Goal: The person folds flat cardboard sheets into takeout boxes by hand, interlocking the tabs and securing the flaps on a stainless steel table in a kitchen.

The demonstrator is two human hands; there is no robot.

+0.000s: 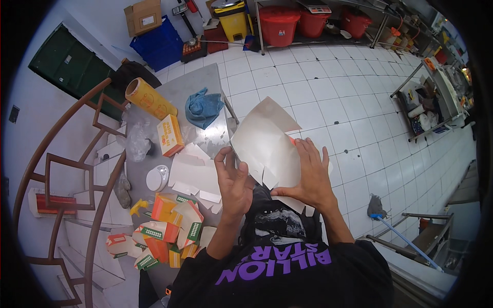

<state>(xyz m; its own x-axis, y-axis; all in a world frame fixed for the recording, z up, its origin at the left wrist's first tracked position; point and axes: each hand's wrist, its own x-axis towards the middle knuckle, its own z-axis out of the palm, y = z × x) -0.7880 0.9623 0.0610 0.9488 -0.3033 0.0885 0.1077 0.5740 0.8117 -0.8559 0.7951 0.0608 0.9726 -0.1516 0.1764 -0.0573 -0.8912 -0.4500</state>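
A flat cardboard box blank (267, 149), its pale inner side up, is in front of my chest, partly folded with flaps at its near end. My right hand (314, 177) grips its right edge, thumb over the near flap. Beside the left edge is my left hand (234, 182), palm turned up, fingers loosely bent and apart; whether its fingertips touch the card is hard to tell. On the metal table to the left lie more flat box blanks (192, 172) and a pile of folded orange, white and green food boxes (167, 228).
On the table (205, 138) are a yellow film roll (150, 97), an orange-and-white box (170, 135), a blue cloth (204, 108), a clear plastic bag (137, 141) and a round white container (157, 177). A brown metal railing (49, 138) curves at left. A blue-handled mop (376, 208) lies at right.
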